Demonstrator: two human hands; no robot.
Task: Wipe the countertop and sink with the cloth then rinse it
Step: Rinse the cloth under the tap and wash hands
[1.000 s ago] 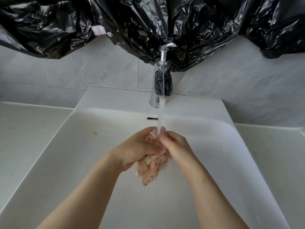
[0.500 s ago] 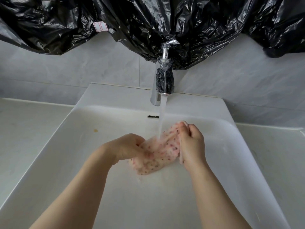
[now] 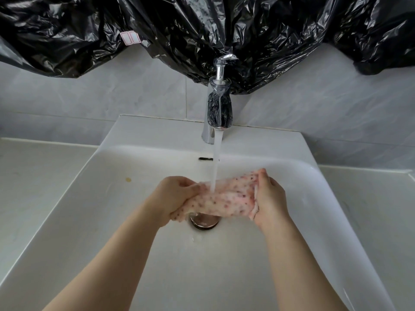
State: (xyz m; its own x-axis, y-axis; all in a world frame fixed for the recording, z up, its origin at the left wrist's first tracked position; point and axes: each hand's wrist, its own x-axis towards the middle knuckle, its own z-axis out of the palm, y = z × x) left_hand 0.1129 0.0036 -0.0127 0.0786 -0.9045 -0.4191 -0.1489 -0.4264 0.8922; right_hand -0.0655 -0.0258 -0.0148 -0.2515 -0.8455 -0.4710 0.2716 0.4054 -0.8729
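While gripping cloth (image 3: pixel 226 199), left hand (image 3: pixel 173 198), right hand (image 3: pixel 269 203)

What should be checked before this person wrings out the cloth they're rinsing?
1. Water running from the faucet: ok, a steady stream falls.
2. Stream landing on the cloth: ok, it hits the upper edge, left of the middle.
3. Grip on both ends: ok, left hand and right hand each hold an end, with the cloth stretched between them.
4. Cloth held over the sink: ok, it is above the drain.
5. Drain clear: cannot tell, the cloth hides part of it.
6. Sink wiped clean: not ok, a yellow spot sits on its left slope.
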